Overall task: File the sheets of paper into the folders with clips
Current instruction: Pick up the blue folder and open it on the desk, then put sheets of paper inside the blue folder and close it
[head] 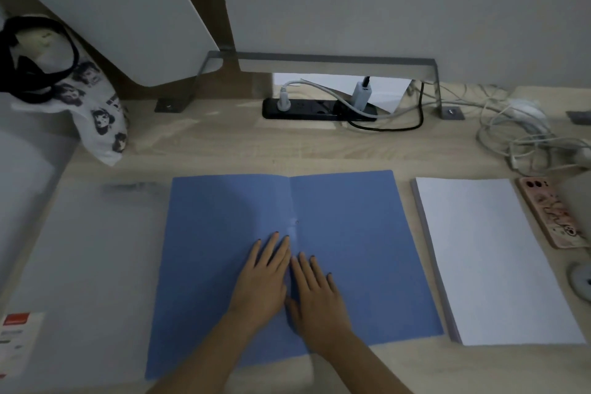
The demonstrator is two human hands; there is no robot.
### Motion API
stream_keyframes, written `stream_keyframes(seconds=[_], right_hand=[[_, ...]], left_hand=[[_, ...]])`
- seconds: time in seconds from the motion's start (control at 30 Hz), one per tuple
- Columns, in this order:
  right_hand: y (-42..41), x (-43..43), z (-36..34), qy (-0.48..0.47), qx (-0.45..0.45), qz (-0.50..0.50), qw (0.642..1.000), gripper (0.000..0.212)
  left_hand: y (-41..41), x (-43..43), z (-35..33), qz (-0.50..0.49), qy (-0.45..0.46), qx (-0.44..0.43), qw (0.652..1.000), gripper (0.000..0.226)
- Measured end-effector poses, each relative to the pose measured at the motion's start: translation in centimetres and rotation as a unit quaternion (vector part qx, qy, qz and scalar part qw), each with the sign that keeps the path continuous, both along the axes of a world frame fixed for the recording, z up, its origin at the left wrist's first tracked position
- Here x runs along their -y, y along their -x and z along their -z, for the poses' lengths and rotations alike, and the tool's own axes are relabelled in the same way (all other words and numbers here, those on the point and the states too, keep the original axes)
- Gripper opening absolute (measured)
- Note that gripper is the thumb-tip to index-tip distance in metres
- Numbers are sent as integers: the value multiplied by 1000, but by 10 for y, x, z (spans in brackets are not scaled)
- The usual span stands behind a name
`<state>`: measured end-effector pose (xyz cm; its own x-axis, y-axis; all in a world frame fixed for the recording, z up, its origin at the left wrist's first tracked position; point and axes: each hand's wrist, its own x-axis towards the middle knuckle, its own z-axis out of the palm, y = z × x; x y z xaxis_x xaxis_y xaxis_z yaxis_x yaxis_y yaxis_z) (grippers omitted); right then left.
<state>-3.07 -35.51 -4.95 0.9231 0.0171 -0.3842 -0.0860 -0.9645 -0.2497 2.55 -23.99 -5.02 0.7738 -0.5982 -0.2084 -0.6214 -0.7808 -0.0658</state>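
A blue folder (358,253) lies spread open flat on the wooden desk (204,144) in front of me. My left hand (262,281) and my right hand (315,294) press flat on it side by side along the centre crease, fingers stretched out, holding nothing. A small pale clip part (292,227) shows on the crease just beyond my fingertips. A stack of white paper sheets (489,259) sits to the right of the folder, apart from it.
A translucent plastic sleeve (83,265) with an orange label lies left of the folder. A phone in a patterned case (553,214) rests right of the paper. At the back are a black power strip (319,109), tangled white cables (524,134) and a printed bag (96,112).
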Motion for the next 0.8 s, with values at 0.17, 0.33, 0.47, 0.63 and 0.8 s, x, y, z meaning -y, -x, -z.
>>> stream_keyframes(seconds=[0.17,0.33,0.47,0.63,0.8], right_hand=[[-1,0,3,20,-6,1,1000,55],[2,13,5,2,-31,35,999,49],[9,58,9,8,-58,129,990,86],[23,116,6,16,-59,243,968,84],[39,110,11,12,-43,261,964,116]], left_hand=[[1,17,3,66,-135,-13,989,61],[3,19,7,30,-119,-24,992,57],[-6,9,19,-18,16,-87,996,69],[-19,9,27,14,38,-96,995,82],[-28,6,36,44,48,-80,995,83]])
